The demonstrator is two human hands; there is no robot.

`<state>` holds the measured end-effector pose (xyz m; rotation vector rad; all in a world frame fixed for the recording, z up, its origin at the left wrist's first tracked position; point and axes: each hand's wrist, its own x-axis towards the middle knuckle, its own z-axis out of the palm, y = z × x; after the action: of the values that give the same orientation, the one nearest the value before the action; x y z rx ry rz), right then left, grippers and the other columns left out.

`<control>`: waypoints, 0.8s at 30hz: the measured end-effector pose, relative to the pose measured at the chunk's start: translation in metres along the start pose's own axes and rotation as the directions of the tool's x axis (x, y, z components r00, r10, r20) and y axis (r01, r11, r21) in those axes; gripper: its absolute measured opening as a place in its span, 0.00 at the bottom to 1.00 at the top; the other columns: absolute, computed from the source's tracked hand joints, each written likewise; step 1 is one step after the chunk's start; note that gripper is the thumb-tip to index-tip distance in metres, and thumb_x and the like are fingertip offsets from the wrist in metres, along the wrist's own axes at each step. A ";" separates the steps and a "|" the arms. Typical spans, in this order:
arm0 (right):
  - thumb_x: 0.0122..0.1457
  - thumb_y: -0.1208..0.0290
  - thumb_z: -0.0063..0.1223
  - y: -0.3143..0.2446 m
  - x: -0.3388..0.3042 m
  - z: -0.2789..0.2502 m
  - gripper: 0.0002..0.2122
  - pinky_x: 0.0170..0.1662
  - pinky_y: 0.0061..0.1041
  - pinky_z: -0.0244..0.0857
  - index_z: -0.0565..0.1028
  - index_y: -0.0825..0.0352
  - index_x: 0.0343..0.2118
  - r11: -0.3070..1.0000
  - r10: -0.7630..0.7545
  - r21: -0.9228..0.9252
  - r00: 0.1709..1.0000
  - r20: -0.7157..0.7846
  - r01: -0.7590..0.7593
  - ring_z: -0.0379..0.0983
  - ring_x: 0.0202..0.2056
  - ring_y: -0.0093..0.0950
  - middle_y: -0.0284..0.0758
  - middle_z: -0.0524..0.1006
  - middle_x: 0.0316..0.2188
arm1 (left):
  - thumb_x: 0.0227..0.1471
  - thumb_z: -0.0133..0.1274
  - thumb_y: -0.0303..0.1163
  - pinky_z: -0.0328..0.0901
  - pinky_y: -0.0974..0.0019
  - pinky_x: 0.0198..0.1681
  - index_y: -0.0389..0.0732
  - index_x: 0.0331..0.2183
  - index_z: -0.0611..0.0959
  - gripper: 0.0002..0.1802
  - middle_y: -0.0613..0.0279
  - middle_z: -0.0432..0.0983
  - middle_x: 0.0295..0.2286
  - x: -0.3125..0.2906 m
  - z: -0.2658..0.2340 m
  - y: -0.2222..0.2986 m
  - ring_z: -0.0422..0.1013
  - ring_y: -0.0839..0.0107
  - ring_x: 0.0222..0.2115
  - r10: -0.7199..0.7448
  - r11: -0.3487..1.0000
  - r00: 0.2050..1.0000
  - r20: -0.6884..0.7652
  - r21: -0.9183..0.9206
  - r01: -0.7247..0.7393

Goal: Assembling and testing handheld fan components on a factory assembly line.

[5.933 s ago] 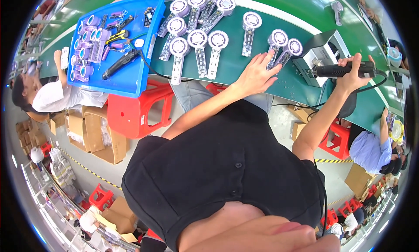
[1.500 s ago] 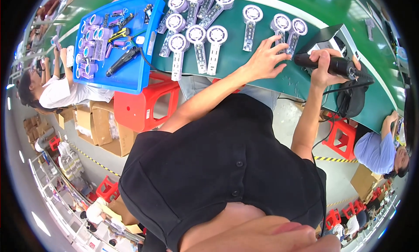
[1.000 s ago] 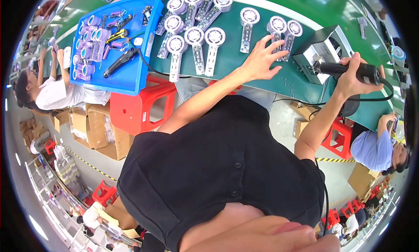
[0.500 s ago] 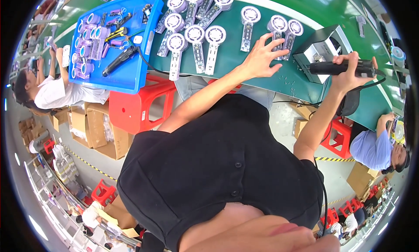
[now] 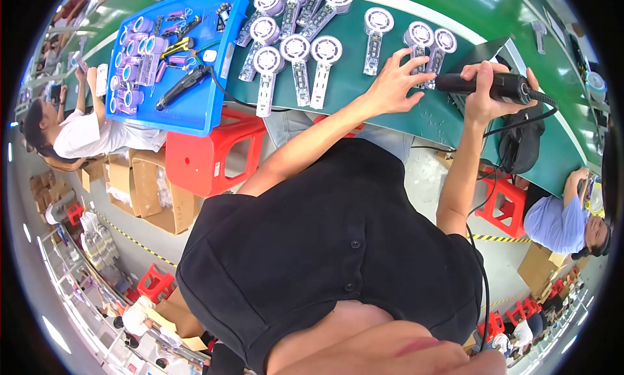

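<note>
In my right hand (image 5: pixel 484 95) is a black corded electric screwdriver (image 5: pixel 504 88), held roughly level and pointing left. Its front end reaches the lower part of a handheld fan (image 5: pixel 419 36), which has a round white grille and an uncovered handle. My left hand (image 5: pixel 393 86) is spread, its fingertips reaching over that fan's handle; how firmly they touch is hard to see. Close on the right lies another handheld fan (image 5: pixel 444 42), its handle partly behind the first. A third fan (image 5: pixel 378 21) with circuitry showing lies to the left.
Several more handheld fans (image 5: pixel 296 49) lie at the left on the green table (image 5: pixel 351 69). A blue tray (image 5: pixel 214 108) holds purple fan parts and a second black corded tool (image 5: pixel 185 86). Behind the screwdriver stands a grey box (image 5: pixel 500 49); small screws (image 5: pixel 429 125) lie nearby.
My right hand has brought the screwdriver left, from in front of the grey box to the fan handle by my left hand. The left hand stays nearly in place.
</note>
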<state>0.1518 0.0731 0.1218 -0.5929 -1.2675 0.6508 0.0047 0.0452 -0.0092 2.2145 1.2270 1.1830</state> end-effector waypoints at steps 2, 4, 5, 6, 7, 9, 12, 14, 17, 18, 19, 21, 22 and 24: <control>0.56 0.87 0.57 0.002 0.000 0.000 0.33 0.26 0.31 0.74 0.50 0.59 0.57 0.999 -0.002 -0.040 1.000 0.023 0.002 0.73 0.18 0.28 0.41 0.76 0.22 | 0.43 0.65 0.33 0.59 0.43 0.60 0.54 0.48 0.84 0.26 0.64 0.65 0.58 0.000 0.001 -0.001 0.54 0.44 0.60 0.000 1.000 1.000 -0.002 0.001 0.000; 0.56 0.87 0.57 0.002 0.000 0.002 0.33 0.26 0.31 0.74 0.50 0.59 0.57 0.999 -0.004 -0.044 0.999 0.035 0.005 0.73 0.18 0.28 0.41 0.76 0.22 | 0.43 0.65 0.33 0.59 0.44 0.59 0.53 0.48 0.84 0.25 0.64 0.65 0.58 -0.001 0.001 -0.003 0.54 0.45 0.60 0.005 1.000 1.000 -0.014 0.004 -0.005; 0.55 0.87 0.57 0.002 0.000 0.002 0.33 0.26 0.30 0.74 0.50 0.59 0.57 0.999 -0.010 -0.044 0.999 0.039 0.011 0.73 0.18 0.28 0.41 0.76 0.22 | 0.43 0.65 0.33 0.59 0.44 0.59 0.53 0.48 0.84 0.25 0.64 0.65 0.58 -0.001 0.001 -0.002 0.54 0.45 0.60 0.006 1.000 1.000 -0.013 0.007 -0.006; 0.55 0.87 0.57 0.002 -0.001 0.001 0.33 0.26 0.30 0.74 0.50 0.59 0.57 0.999 -0.010 -0.042 0.999 0.038 0.012 0.73 0.18 0.28 0.41 0.76 0.22 | 0.43 0.65 0.33 0.59 0.44 0.59 0.53 0.47 0.84 0.25 0.64 0.65 0.58 -0.001 0.001 -0.002 0.54 0.45 0.60 0.006 1.000 1.000 -0.015 0.010 -0.005; 0.55 0.87 0.58 0.002 -0.001 0.000 0.33 0.26 0.30 0.74 0.50 0.59 0.56 0.999 -0.014 -0.035 0.999 0.045 0.016 0.73 0.18 0.28 0.41 0.76 0.22 | 0.43 0.65 0.33 0.59 0.44 0.59 0.53 0.47 0.84 0.25 0.64 0.65 0.58 -0.001 0.000 -0.001 0.54 0.45 0.59 0.005 1.000 1.000 -0.016 0.013 -0.005; 0.55 0.87 0.58 0.003 -0.001 0.000 0.33 0.26 0.30 0.74 0.50 0.59 0.56 0.999 -0.014 -0.034 0.999 0.051 0.016 0.73 0.18 0.28 0.42 0.76 0.22 | 0.43 0.65 0.33 0.60 0.43 0.58 0.52 0.47 0.84 0.25 0.62 0.65 0.58 0.000 0.001 -0.002 0.54 0.44 0.59 0.016 1.000 1.000 -0.016 0.015 -0.015; 0.55 0.87 0.58 0.004 -0.001 0.002 0.33 0.26 0.30 0.75 0.50 0.58 0.56 0.999 -0.034 -0.028 0.997 0.069 0.036 0.73 0.18 0.28 0.42 0.76 0.22 | 0.43 0.65 0.33 0.61 0.43 0.57 0.51 0.47 0.85 0.25 0.59 0.65 0.57 0.000 0.000 -0.002 0.55 0.43 0.59 0.025 0.999 1.000 -0.019 0.023 -0.024; 0.55 0.88 0.58 0.004 -0.002 0.003 0.33 0.26 0.29 0.75 0.50 0.58 0.56 0.999 -0.022 -0.028 0.997 0.070 0.024 0.73 0.18 0.28 0.42 0.76 0.23 | 0.43 0.64 0.33 0.61 0.43 0.57 0.51 0.47 0.85 0.25 0.59 0.65 0.57 0.000 0.000 -0.002 0.54 0.43 0.59 0.022 0.999 1.000 -0.020 0.026 -0.022; 0.55 0.87 0.59 0.005 -0.003 0.002 0.33 0.25 0.29 0.75 0.51 0.58 0.56 0.999 -0.027 -0.043 0.997 0.068 0.030 0.73 0.18 0.28 0.42 0.76 0.23 | 0.43 0.64 0.32 0.61 0.43 0.57 0.51 0.47 0.85 0.24 0.59 0.65 0.57 0.001 0.000 -0.002 0.55 0.43 0.59 0.015 1.000 1.000 -0.011 0.028 -0.014; 0.55 0.87 0.59 0.006 -0.004 0.002 0.33 0.25 0.29 0.75 0.51 0.58 0.56 0.999 -0.027 -0.043 0.997 0.070 0.030 0.73 0.18 0.28 0.42 0.76 0.23 | 0.43 0.64 0.32 0.61 0.43 0.57 0.51 0.47 0.85 0.24 0.59 0.65 0.57 0.001 0.000 -0.001 0.54 0.43 0.59 0.016 1.000 1.000 -0.013 0.026 -0.016; 0.54 0.87 0.59 0.007 -0.004 0.002 0.33 0.26 0.29 0.75 0.51 0.58 0.56 0.999 -0.027 -0.032 0.997 0.069 0.029 0.73 0.18 0.28 0.43 0.76 0.23 | 0.43 0.64 0.33 0.61 0.43 0.57 0.50 0.47 0.85 0.24 0.59 0.65 0.57 0.002 0.000 -0.001 0.54 0.43 0.59 0.018 1.000 1.000 -0.015 0.025 -0.018; 0.54 0.87 0.60 0.007 -0.004 0.001 0.33 0.26 0.28 0.75 0.51 0.58 0.55 0.999 -0.031 -0.027 0.997 0.067 0.033 0.73 0.18 0.28 0.43 0.77 0.23 | 0.43 0.64 0.33 0.61 0.43 0.57 0.50 0.47 0.85 0.24 0.59 0.65 0.57 0.003 0.002 0.000 0.55 0.43 0.59 0.022 1.000 1.000 -0.013 0.019 -0.021; 0.53 0.87 0.61 0.006 -0.004 0.000 0.33 0.26 0.28 0.75 0.52 0.59 0.55 0.998 -0.042 -0.047 0.996 0.073 0.045 0.74 0.18 0.28 0.43 0.77 0.23 | 0.42 0.64 0.32 0.60 0.43 0.57 0.50 0.47 0.85 0.24 0.59 0.65 0.57 0.005 0.003 0.001 0.55 0.43 0.59 0.025 1.000 1.000 -0.011 0.014 -0.025; 0.52 0.88 0.62 0.009 -0.007 0.000 0.34 0.27 0.27 0.75 0.52 0.60 0.55 0.993 -0.029 -0.115 0.998 0.051 0.035 0.74 0.19 0.27 0.42 0.77 0.24 | 0.42 0.63 0.32 0.60 0.42 0.57 0.49 0.46 0.85 0.25 0.58 0.65 0.57 0.005 0.004 0.001 0.55 0.43 0.59 0.029 0.999 0.999 -0.016 0.037 -0.028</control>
<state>0.1497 0.0744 0.1107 -0.6539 -1.3654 0.5714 0.0091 0.0491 -0.0087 2.2604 1.2374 1.2008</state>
